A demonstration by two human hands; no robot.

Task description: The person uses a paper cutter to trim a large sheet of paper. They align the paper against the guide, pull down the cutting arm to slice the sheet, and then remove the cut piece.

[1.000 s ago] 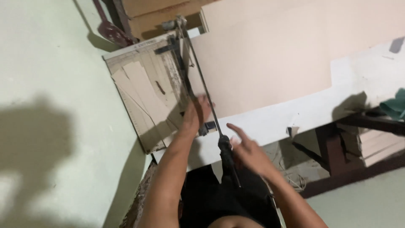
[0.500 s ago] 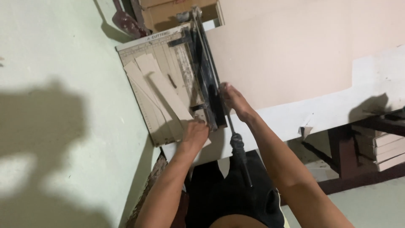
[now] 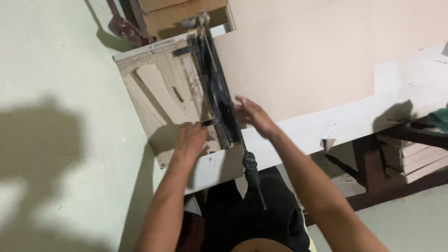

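- Our right hand is blurry, so we can't see its fingers well.
- Our left hand covers part of the paper cutter.
- The picture's edge cuts off the green cloth.

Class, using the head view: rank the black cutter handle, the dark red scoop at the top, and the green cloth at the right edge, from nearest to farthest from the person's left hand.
From the left hand:
1. Black cutter handle, just to its lower right, off the table edge.
2. Dark red scoop, up at the top beside the paper cutter's far end.
3. Green cloth, far off at the right edge.
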